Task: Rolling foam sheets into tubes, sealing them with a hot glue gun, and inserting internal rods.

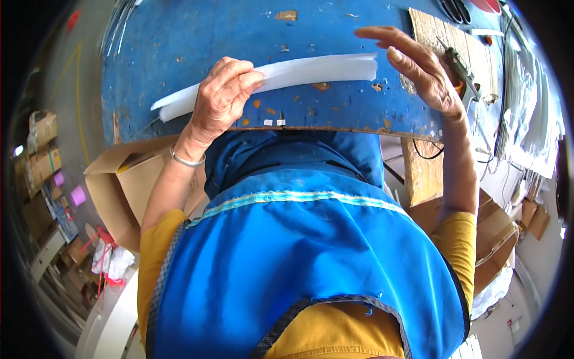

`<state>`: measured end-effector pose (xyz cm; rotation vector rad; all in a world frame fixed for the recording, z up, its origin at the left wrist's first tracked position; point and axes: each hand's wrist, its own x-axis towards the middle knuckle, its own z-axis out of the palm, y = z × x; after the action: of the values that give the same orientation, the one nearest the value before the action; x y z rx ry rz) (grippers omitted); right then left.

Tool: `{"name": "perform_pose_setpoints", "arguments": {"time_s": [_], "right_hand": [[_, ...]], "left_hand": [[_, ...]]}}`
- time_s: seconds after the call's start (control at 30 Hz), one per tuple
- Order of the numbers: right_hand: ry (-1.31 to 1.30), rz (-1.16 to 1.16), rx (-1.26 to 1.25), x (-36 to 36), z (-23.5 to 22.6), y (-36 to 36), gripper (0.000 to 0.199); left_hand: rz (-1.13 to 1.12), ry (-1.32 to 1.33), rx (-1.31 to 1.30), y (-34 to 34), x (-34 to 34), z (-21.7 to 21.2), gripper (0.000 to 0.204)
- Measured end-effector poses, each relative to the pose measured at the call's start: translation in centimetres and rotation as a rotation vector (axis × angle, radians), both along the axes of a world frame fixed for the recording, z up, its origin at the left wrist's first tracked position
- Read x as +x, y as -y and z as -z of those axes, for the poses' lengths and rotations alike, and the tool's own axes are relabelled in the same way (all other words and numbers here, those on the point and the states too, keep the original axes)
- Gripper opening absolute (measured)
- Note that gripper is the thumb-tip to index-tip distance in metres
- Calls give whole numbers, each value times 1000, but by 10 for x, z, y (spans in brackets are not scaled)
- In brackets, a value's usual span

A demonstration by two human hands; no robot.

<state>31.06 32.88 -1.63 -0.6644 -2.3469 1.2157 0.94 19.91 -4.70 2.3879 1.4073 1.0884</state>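
Your left hand point(222, 96) is curled closed on a long white strip point(326, 70), gripping it left of its middle, with your thumb and fingertips drawn together. The strip, which looks like soft foam or film, lies over the blue table point(239, 29) near your side, running from lower left up to the right; its left part shows two overlapping edges. Your right hand point(421, 70) is open above the table, just beyond the strip's right end, with its thumb spread from its extended fingers. Right of that hand sits a dark tool like a glue gun point(459, 67), against a sheet of corrugated cardboard point(430, 27). Two small white label-like pieces point(268, 122) lie at the table's near edge, any marking on them too small to read. You wear a metal bracelet point(186, 158) on your left wrist, and an open cardboard box point(110, 206) stands below the table's left side.
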Motion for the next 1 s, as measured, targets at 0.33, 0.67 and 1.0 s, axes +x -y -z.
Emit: {"name": "perform_pose_setpoints", "arguments": {"time_s": [0.33, 0.67, 1.0], "right_hand": [[-8, -309, -451, -22, 15, -8, 62], [0, -298, -397, -13, 21, -2, 61], [45, -324, -302, -7, 14, 0, 60]], "left_hand": [[22, 18, 15, 0, -2, 5, 25], [46, -6, 26, 2, -5, 7, 31], [55, -66, -27, 5, -6, 4, 31]]}}
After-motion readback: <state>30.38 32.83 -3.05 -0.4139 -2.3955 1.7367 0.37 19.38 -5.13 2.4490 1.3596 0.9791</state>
